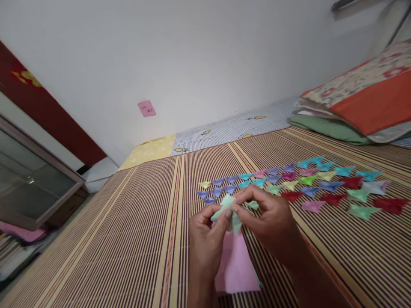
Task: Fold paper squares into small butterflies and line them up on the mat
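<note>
Pale-green origami paper (227,200), apparently part-folded, is pinched by left hand (207,231) and right hand (269,222) over unfolded-looking pink paper (236,269), with rows of seemingly finished boat-like origami figures (308,180) beyond the pink paper.

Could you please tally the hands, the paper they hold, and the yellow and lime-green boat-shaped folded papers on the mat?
Left hand and right hand: 2
Held pale green paper: 1
Yellow folded papers: 3
Lime-green folded paper: 1
Total: 7

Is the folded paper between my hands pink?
No, your left hand and right hand pinch pale green folded paper, while pink rectangular paper lies below.
</note>
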A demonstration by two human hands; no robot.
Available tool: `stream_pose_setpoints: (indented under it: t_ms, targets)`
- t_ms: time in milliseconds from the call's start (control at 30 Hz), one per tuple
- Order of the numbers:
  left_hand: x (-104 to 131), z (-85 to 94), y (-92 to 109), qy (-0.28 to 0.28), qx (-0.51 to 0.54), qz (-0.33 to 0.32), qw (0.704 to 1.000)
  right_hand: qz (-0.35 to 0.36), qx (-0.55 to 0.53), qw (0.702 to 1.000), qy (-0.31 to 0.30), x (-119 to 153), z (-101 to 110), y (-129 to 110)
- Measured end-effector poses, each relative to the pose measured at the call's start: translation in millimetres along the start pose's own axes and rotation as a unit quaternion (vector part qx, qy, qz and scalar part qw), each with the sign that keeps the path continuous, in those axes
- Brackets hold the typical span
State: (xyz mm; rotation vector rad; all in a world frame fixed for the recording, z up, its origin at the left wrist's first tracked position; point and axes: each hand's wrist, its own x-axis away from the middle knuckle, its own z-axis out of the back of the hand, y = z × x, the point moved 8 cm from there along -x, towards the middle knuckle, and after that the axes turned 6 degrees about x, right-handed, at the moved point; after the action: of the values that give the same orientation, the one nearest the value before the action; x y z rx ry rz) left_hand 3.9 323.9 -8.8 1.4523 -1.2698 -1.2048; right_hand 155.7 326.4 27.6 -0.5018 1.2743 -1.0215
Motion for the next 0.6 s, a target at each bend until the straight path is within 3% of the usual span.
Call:
stream_pose_setpoints:
  t_ms: [167, 600]
  targets:
    - [-0.5, -0.6, 0.0, -0.001, 0.009, 0.012, 1.000, -0.028, 0.003, 1.000, 0.014, 0.4, 1.3, 6.0]
    - [0.6, -0.7, -0.6, -0.011, 0.002, -0.010, 1.000, 0.034, 0.027, 0.999, 0.009, -1.4, -1.3, -3.7]
